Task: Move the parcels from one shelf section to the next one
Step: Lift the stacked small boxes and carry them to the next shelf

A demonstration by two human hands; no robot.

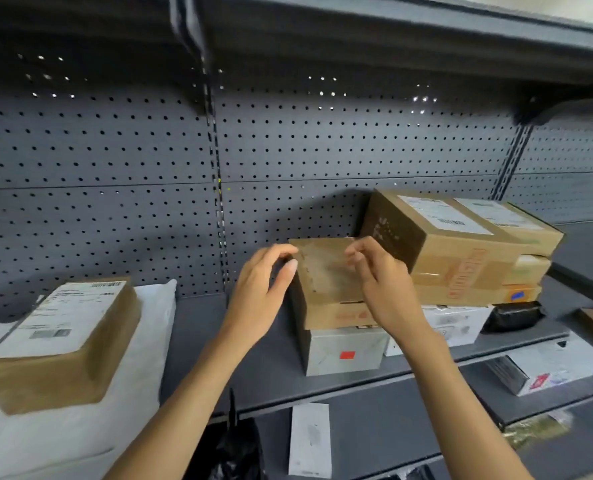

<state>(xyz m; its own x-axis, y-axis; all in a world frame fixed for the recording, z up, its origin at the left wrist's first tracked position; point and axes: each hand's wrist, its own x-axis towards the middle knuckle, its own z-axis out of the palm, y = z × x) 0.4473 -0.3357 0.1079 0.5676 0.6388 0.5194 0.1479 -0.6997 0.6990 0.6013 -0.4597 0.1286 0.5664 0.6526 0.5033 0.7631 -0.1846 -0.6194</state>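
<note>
A small brown cardboard box (326, 275) sits on a grey-white box (343, 351) in the right shelf section. My left hand (264, 289) curls around the brown box's left rear corner, thumb on its near left edge. My right hand (381, 282) is over the box's right part, its loosely bent fingertips on the top face; the box's right edge is hidden behind it. In the left section a brown labelled parcel (59, 341) lies on a white poly mailer (80, 427).
A stack of larger cardboard boxes (461, 247) stands just right of the brown box, over a white box (458, 323) and a black pouch (513, 315). A slotted upright (219, 202) divides the two sections. More parcels lie on the lower shelf (548, 368).
</note>
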